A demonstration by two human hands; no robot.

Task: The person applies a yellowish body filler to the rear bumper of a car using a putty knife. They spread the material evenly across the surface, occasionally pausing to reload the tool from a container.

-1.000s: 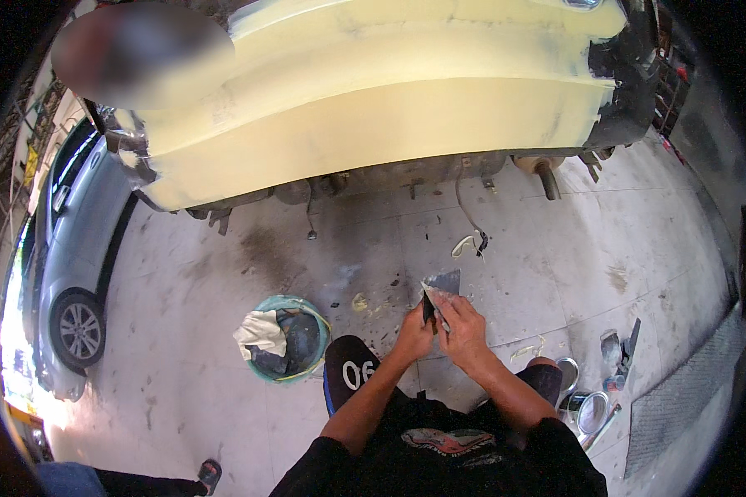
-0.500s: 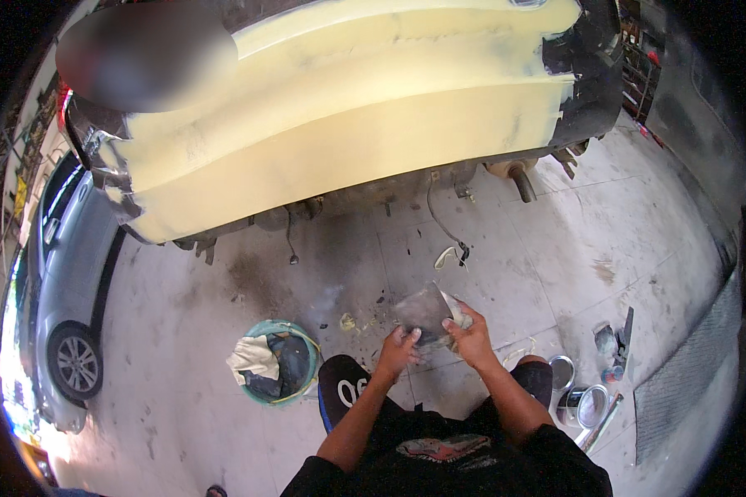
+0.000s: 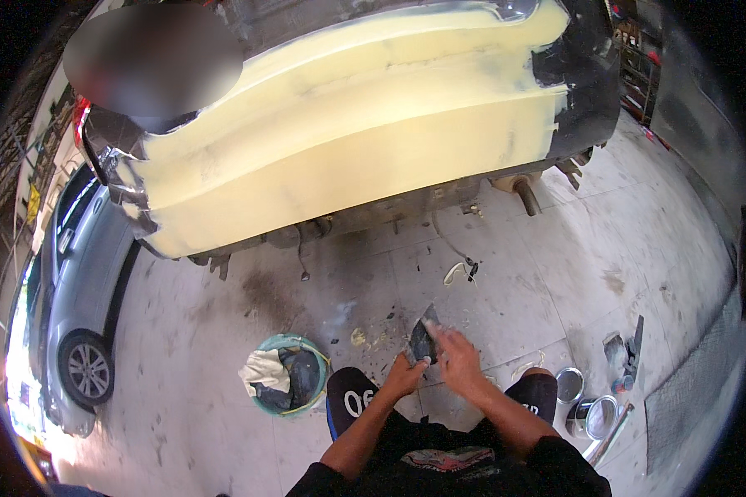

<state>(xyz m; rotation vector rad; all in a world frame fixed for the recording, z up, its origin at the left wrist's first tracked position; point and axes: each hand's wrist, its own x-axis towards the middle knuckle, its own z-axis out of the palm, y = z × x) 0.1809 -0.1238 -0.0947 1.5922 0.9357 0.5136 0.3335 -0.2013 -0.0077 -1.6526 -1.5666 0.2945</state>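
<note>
A red print is being borne by the shirt [image 3: 448, 460] and white characters by the shorts [image 3: 356, 405]; no brand is being read. Just ahead of the knees, above the floor [image 3: 506, 290], a scraper [image 3: 422, 338] is being pinched by the left hand's [image 3: 406, 378] fingers; the right hand's [image 3: 461, 364] fingers are being held bent at its blade, whether pinching cannot be told. A cloth [image 3: 265, 372] is being borne by the bucket [image 3: 294, 339]. Beyond, the panel [image 3: 559, 120] is being covered broadly by yellow filler [image 3: 365, 149]; coating is being judged well advanced, dark patches being left bare at both ends.
</note>
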